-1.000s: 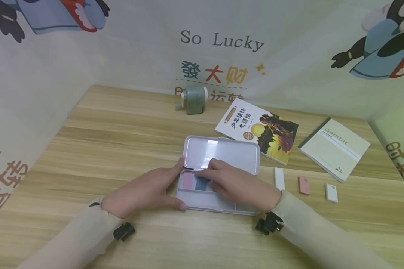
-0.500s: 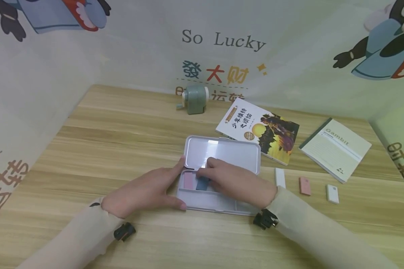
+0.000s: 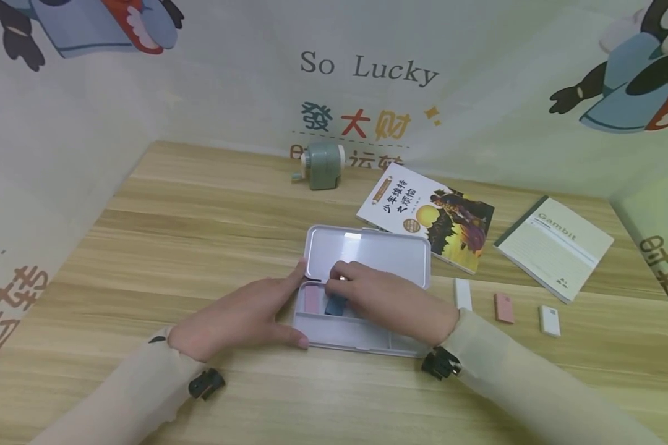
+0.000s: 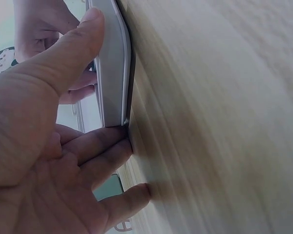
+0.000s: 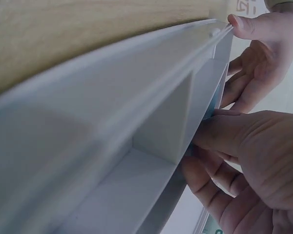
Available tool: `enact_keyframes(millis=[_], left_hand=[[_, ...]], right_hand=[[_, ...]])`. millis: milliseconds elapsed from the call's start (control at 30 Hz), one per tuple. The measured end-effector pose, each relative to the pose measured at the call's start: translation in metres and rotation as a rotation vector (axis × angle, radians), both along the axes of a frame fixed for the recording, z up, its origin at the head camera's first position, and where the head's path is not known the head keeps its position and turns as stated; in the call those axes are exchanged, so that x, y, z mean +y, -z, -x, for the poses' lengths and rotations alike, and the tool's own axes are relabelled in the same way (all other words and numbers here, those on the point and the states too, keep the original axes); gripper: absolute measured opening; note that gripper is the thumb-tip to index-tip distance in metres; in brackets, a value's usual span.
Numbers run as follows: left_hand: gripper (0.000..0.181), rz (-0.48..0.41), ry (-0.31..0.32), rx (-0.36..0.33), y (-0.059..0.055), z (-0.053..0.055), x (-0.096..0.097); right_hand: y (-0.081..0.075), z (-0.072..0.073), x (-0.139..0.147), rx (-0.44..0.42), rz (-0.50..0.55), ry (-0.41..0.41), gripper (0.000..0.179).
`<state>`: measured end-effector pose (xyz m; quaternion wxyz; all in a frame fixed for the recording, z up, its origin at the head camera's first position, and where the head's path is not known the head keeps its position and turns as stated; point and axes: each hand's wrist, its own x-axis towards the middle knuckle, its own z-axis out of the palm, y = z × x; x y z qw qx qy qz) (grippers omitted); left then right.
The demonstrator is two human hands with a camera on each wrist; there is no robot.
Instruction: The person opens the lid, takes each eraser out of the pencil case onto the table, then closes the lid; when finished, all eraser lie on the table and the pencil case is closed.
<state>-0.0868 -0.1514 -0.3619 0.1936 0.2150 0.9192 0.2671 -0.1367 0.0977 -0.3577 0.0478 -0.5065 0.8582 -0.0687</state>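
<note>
Inside the case (image 3: pixel 339 332), we lose the right hand's fingertips and part of the blue block (image 3: pixel 335 305) behind the right hand (image 3: pixel 389 301). The case's lid (image 3: pixel 403 253) hides some of the book (image 3: pixel 409 201). Right of the case, we find the notebook's (image 3: pixel 551 250) smallest print illegible.

A white rectangular plastic pencil case (image 3: pixel 342 332) lies on the wood-grain counter (image 3: pixel 161 247), its lid (image 3: pixel 389 247) behind its base. In the back compartment, a pink flat block (image 3: pixel 311 299) sits left of a dark-blue flat block (image 3: pixel 334 305). The left hand (image 3: pixel 242 315) is at the case's left end, the right hand (image 3: pixel 392 300) over the back compartment. Right of the case, left to right, lie a long white block (image 3: pixel 462 294), a small pink block (image 3: pixel 503 308) and a small white block (image 3: pixel 549 321). Behind are a green crank sharpener (image 3: pixel 324 165), an illustrated paper book (image 3: pixel 428 213) and, rightmost, a pale rectangular notebook (image 3: pixel 556 247).
</note>
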Motion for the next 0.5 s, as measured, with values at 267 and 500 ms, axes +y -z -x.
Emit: enact_keyframes(millis=[267,500], left_hand=[[0.122,0.009,0.001,0.010,0.0016,0.0004,0.0006],[0.122,0.010,0.006,0.021,0.0040,0.0011,0.0010]], right_hand=[[-0.0010,0.0018,-0.0034,-0.018,-0.017,-0.024,0.028],[-0.0016,0.0028,-0.0045,0.051,-0.038,-0.087,0.032]])
